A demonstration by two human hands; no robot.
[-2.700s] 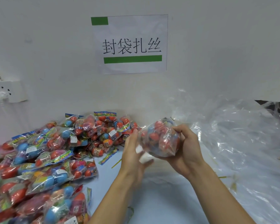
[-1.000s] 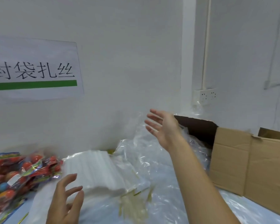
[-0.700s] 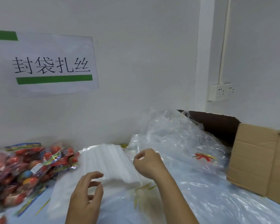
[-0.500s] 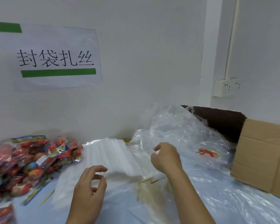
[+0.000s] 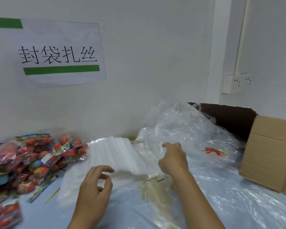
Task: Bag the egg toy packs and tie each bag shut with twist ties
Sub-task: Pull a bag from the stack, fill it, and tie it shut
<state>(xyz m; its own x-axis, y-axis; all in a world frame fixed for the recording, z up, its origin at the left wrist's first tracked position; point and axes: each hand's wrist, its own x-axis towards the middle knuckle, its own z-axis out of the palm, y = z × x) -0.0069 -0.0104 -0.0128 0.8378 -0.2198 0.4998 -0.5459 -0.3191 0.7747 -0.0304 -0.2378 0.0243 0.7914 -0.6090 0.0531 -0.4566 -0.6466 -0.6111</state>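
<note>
Head view showed our left hand [image 5: 93,190] hovering loosely curled, holding nothing, over the white stack of flat plastic bags [image 5: 111,161]; our right hand [image 5: 172,158] touched crumpled clear plastic (grip unclear). Colourful egg toy packs [image 5: 35,161] lay piled at left.

Wall sign [image 5: 56,53], socket [image 5: 237,83], cardboard box [image 5: 271,152]
</note>
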